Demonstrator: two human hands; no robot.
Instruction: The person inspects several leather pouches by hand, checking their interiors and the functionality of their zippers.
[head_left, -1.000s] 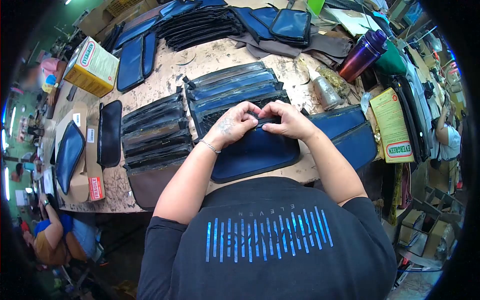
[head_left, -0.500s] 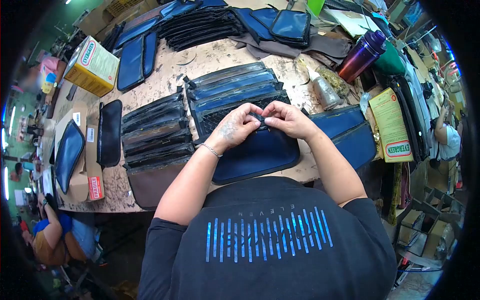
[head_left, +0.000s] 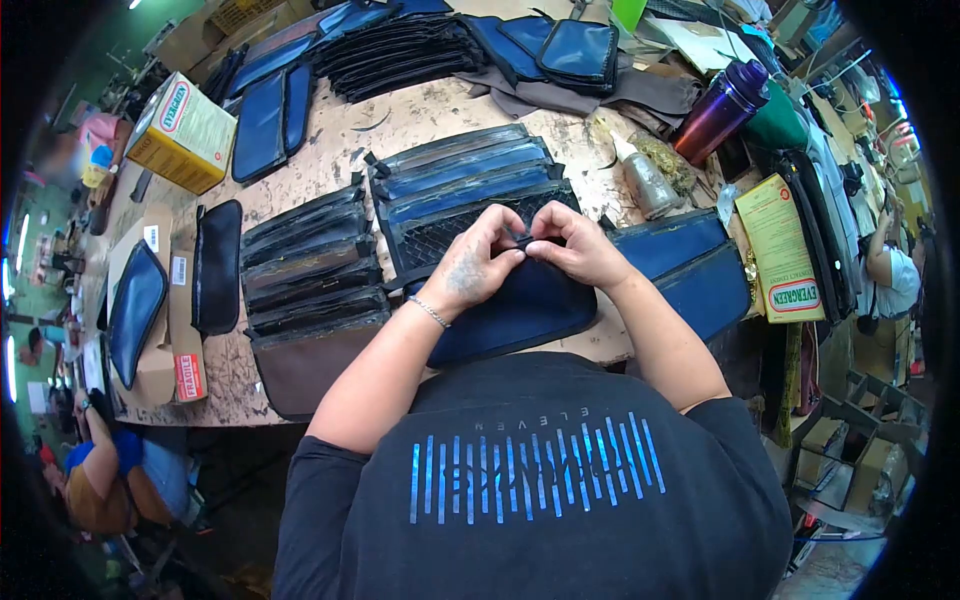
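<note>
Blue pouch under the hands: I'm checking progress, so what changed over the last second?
Both hands, left hand and right hand, drew closer together, pinching the top edge of the blue pouch near its middle. The pouch and the stacked pieces stayed put.

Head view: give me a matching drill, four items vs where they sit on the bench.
Items:
1. blue pouch
2. Evergreen box
3. purple bottle
4. glue bottle

Places:
A. far left of table
B. under both hands
C. far right, by green cloth
D. just right of the fanned stack

Pairs: 1-B, 2-A, 3-C, 4-D
</note>
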